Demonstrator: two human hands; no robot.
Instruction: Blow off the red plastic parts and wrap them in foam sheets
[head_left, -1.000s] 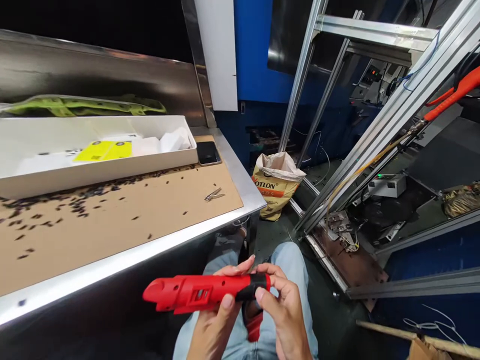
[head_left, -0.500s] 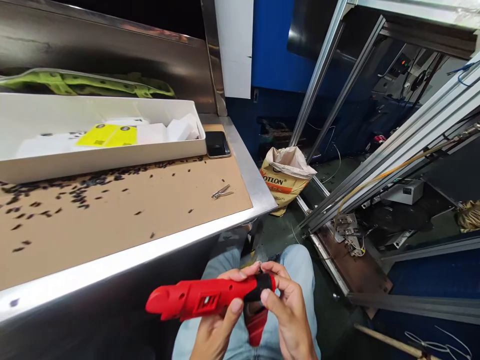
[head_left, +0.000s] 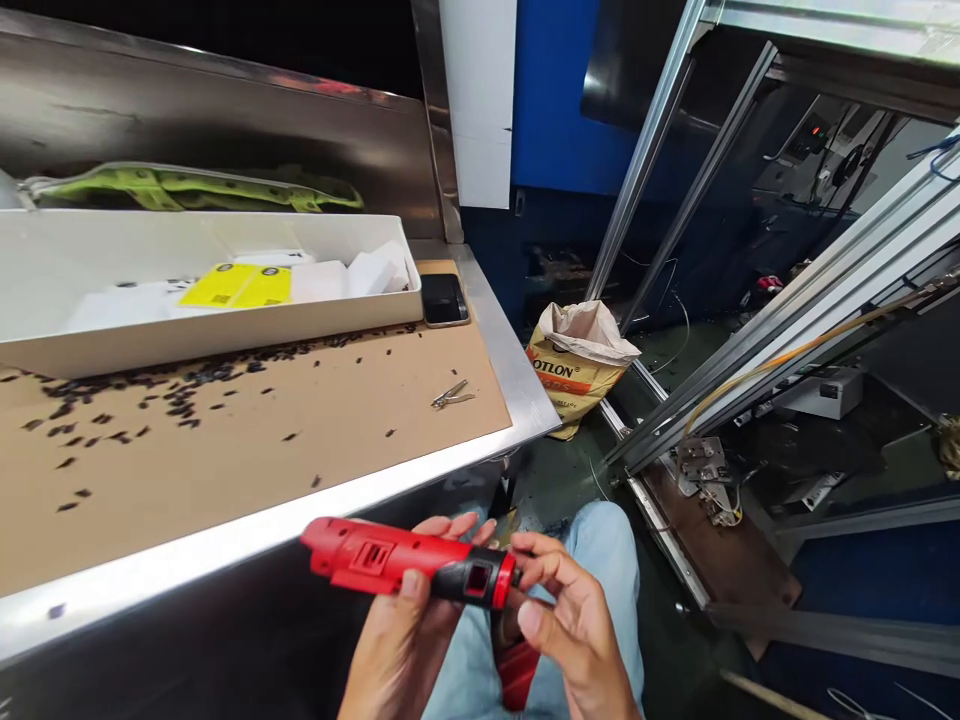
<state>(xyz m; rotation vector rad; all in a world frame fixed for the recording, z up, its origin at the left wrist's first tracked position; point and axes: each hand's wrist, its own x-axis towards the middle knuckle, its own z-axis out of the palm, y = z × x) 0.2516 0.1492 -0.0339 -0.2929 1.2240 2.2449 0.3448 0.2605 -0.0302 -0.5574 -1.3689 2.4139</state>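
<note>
A red-and-black power tool [head_left: 405,560] with a slim, tubular body lies slantwise over my lap, its red butt to the left. My left hand [head_left: 401,640] supports it from below, thumb on the near side and fingertips showing beyond the far side. The black section has a small dark window, then a red ring and a short dark metal tip at the right end. Close around that tip, my right hand [head_left: 577,630] has curled fingers, with the thumb standing apart from them. Whether a fingertip touches the tip is hard to make out.
On the workbench [head_left: 247,540] at left are a long white bin [head_left: 225,335] with papers, many small black parts [head_left: 184,405], small pliers [head_left: 452,396] and a phone [head_left: 445,300]. A paper sack [head_left: 574,375] stands past the bench corner. Metal framing [head_left: 750,370] rises at right.
The tool has tilted and rolled, bringing the black section's window into sight. My right thumb and fingers have come off the red ring toward the tip. The view has shifted slightly.
</note>
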